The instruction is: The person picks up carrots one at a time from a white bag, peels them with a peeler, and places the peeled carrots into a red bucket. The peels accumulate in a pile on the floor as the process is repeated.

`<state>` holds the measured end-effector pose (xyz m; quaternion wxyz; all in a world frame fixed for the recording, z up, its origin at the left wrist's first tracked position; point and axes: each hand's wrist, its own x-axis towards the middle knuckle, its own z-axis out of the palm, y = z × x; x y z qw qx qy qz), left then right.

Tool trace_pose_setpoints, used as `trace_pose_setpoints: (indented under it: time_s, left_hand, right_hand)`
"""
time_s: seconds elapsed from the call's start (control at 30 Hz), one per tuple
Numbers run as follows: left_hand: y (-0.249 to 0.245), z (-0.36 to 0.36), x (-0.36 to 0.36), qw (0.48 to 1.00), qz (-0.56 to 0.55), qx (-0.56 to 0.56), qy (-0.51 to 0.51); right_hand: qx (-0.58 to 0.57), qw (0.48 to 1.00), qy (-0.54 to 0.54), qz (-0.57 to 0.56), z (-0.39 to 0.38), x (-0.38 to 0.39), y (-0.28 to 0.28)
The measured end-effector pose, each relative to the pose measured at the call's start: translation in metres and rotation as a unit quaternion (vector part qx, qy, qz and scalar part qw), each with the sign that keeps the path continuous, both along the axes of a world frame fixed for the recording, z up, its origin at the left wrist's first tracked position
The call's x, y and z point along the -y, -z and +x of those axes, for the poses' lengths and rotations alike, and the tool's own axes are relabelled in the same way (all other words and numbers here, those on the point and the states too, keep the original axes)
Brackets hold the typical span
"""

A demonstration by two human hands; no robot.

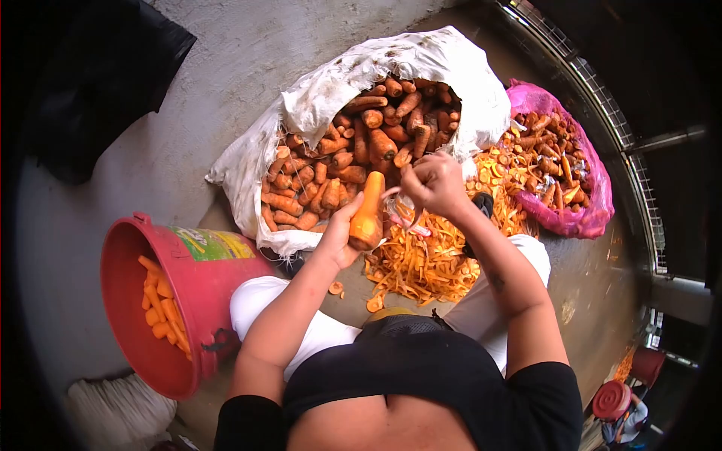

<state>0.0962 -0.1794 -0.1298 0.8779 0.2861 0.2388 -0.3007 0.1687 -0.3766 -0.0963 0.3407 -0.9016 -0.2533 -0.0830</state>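
In my left hand point(343, 234) lies a peeled orange carrot point(367, 213), its thick end toward me and its narrower end pointing away. My right hand point(436, 184) is closed on a peeler point(392, 193), pale, thin and slightly blurred, just to the right of the carrot. Below both hands a heap of long carrot peelings point(429, 263) spreads on the floor between my legs. A small red-and-white item point(418, 228) overlaps the top of that heap.
Ahead, a torn white sack point(256, 169) holds many unpeeled carrots point(331, 197). On the left a red bucket point(124, 331) lies tilted with peeled carrots point(163, 304) inside. A pink bag point(594, 169) of carrot pieces stands at right; another person point(632, 422) appears at far lower right.
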Motion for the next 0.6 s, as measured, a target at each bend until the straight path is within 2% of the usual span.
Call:
trace_pose_setpoints:
  time_s: [0.07,0.27,0.47,0.57,0.6]
  left_hand:
    - [0.003,0.002,0.004,0.999,-0.006,-0.025,-0.019]
    - [0.032,0.001,0.006,0.998,0.040,-0.048,-0.003]
    - [0.004,-0.001,0.016,0.996,0.068,-0.063,0.002]
    - [-0.015,-0.005,0.024,0.996,0.029,-0.074,-0.028]
    - [-0.012,-0.003,0.021,0.997,0.057,-0.047,0.014]
  right_hand:
    - [0.037,0.998,-0.036,0.031,-0.009,-0.012,0.001]
    - [0.052,0.997,-0.061,0.004,-0.019,-0.021,0.006]
    - [0.064,0.995,-0.083,-0.004,-0.019,-0.022,0.010]
    - [0.052,0.994,-0.096,0.021,-0.021,-0.020,0.016]
    - [0.055,0.994,-0.085,0.049,-0.021,-0.021,0.018]
